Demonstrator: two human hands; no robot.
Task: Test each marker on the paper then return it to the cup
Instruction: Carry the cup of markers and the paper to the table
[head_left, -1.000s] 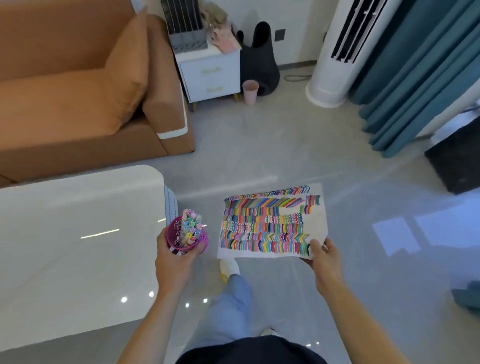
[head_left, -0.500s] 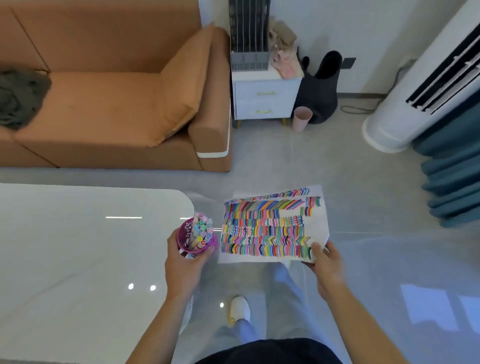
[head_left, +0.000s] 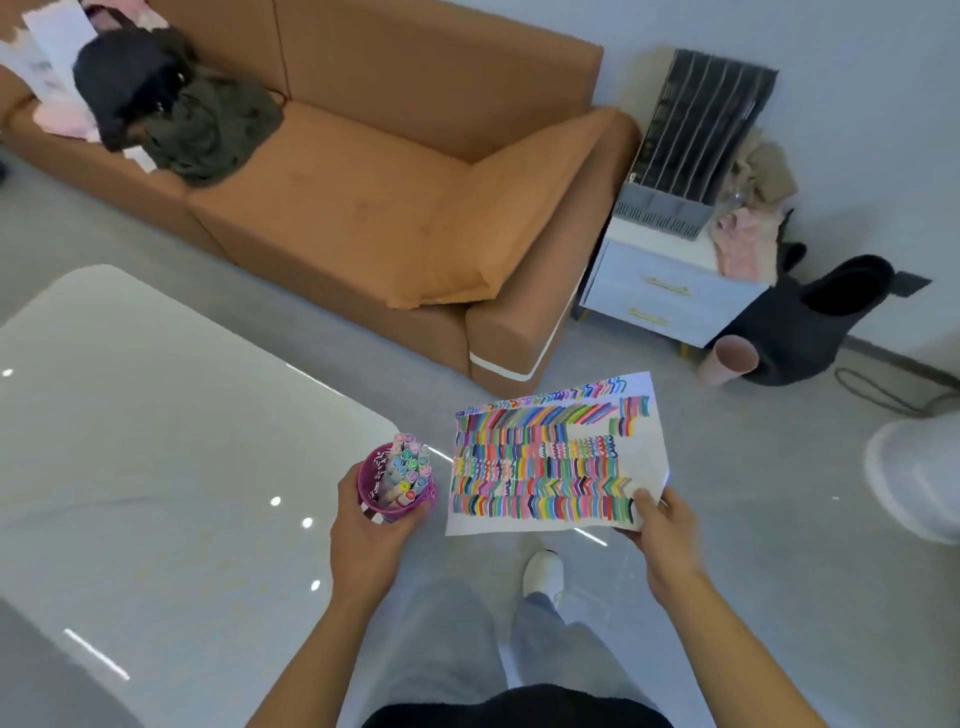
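Gripping cup (head_left: 370, 480) and paper (head_left: 550, 467) corner, hands (head_left: 363, 540) (head_left: 662, 540) by table (head_left: 156, 441) edge.

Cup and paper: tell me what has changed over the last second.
Nothing was picked up or let go. The left hand still grips the cup of markers, and the right hand still pinches the paper at its near corner, both carried in the air near the table. Only the view swung left: the sofa now fills the top and the white floor unit has slid to the right edge.

Purple cup (head_left: 375, 486), rainbow-striped paper (head_left: 550, 462)
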